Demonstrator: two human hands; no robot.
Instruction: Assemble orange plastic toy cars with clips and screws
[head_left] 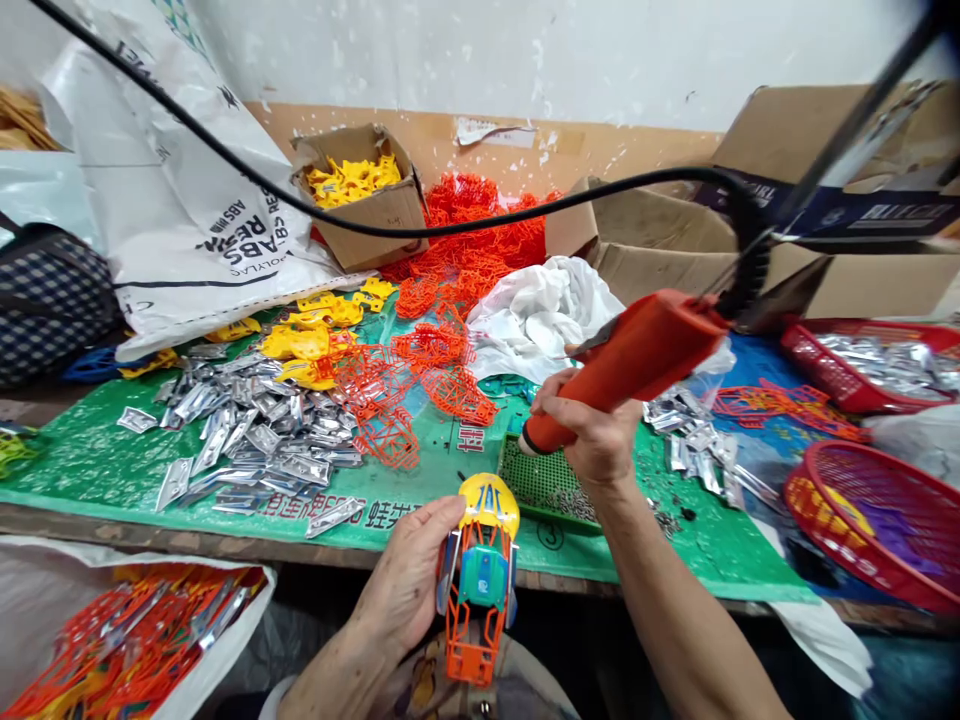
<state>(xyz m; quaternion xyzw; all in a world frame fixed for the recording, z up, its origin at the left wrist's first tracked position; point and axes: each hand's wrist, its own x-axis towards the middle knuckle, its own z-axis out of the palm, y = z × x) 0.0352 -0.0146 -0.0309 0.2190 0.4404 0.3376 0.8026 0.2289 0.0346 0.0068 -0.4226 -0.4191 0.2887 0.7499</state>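
My left hand (405,570) is closed around a toy car (484,575) at the table's front edge. It has a yellow nose, a green middle piece, silver sides and an orange lattice frame. Up and to the right, my right hand (596,435) grips a red corded electric screwdriver (622,370), tilted with its lower end towards the left. The screwdriver is apart from the toy car. Below that end sits a green mesh tray (536,480) with small screws at its right side. A black cable (465,228) runs from the screwdriver's top across the view.
Silver plates (262,430) are heaped at left, beside yellow parts (307,340) and orange lattice frames (442,370). Behind are a white cloth (544,310) and a cardboard box (367,200). Red baskets (817,560) stand at right. A white sack (247,610) of parts is at front left.
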